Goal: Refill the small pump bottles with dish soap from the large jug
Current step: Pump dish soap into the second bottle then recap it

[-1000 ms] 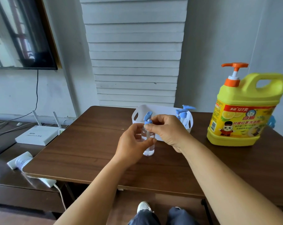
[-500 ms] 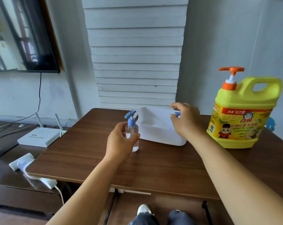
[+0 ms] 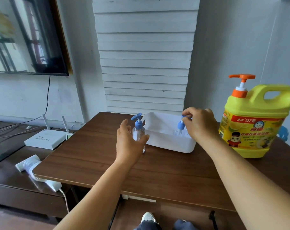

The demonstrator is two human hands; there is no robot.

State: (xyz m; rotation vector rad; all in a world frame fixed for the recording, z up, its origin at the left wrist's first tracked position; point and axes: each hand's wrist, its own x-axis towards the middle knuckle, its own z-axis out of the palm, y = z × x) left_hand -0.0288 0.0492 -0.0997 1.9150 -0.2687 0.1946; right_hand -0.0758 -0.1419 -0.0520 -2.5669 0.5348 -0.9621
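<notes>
A small clear plastic pump bottle (image 3: 138, 135) with a blue pump head stands upright on the brown wood-grain table (image 3: 157, 171), a little left of the frame's middle and just beside the left end of a white plastic basket (image 3: 170, 143). The left hand (image 3: 129, 145) is cupped around this bottle from the near side, fingers relaxed and spread; whether they actually touch it cannot be told.

The basket is smooth and rounded, with a cut-out handle at its left end. Inside it stands a second small bottle (image 3: 180, 128), clear with a blue pump, and the right hand (image 3: 199, 125) pinches its pump top between curled fingers. The basket wall hides most of the bottle's body.

At the right edge of the frame stands the large jug (image 3: 255, 123), glossy yellow plastic with a moulded handle, an orange pump and a printed red and yellow label. It sits on the table well apart from the first bottle.

Behind the table a stack of white slatted panels (image 3: 146, 63) leans on the wall. Lower left, a white router (image 3: 44, 138) with antennas lies on a dark low cabinet (image 3: 8, 183).
</notes>
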